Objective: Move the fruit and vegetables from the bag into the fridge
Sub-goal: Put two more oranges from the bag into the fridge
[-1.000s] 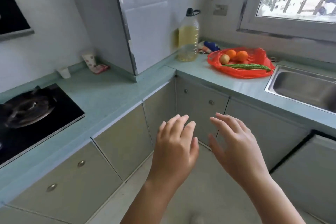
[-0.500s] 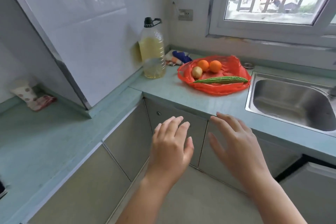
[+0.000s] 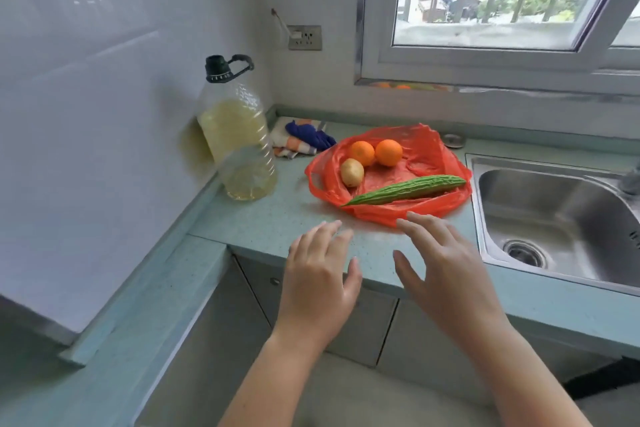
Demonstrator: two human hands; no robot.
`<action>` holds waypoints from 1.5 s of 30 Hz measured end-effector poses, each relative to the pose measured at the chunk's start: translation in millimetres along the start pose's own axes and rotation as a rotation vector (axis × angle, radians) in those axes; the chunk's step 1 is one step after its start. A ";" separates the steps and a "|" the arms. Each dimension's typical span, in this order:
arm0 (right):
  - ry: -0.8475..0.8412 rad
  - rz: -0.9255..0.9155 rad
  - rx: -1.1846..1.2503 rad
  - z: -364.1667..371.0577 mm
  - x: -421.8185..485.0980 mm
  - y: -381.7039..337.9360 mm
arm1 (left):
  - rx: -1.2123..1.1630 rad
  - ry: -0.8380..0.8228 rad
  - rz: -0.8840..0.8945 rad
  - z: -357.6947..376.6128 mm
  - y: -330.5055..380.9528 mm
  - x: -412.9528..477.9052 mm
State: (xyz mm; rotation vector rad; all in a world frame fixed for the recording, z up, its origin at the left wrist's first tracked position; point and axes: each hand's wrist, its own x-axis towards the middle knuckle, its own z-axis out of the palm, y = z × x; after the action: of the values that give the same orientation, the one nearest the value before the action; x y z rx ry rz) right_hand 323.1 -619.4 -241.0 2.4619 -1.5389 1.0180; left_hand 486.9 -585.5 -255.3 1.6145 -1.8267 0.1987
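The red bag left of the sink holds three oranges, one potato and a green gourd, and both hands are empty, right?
Not quite: the head view shows two oranges, not three. The rest holds: the red bag lies left of the sink with one potato and a green gourd, and the left hand and right hand are empty.

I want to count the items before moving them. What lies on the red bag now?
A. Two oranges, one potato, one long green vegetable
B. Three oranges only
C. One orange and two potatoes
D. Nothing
A: the red bag holds two oranges, one potato and one long green vegetable.
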 end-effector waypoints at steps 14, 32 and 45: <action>-0.062 0.205 -0.032 87.3 112.3 62.3 | -0.202 -0.143 0.063 101.5 -77.4 126.5; -0.286 0.289 0.072 214.3 242.7 216.4 | -0.209 -0.303 -0.233 257.7 -130.5 268.1; -0.327 0.389 0.177 285.4 292.7 262.6 | -0.165 -0.484 -0.309 322.2 -163.2 309.1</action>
State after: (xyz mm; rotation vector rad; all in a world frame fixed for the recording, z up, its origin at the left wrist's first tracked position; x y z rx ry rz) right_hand 331.5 -1087.2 -372.3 2.6095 -2.1848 0.8557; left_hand 514.7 -1045.2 -373.3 1.9094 -1.8365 -0.5080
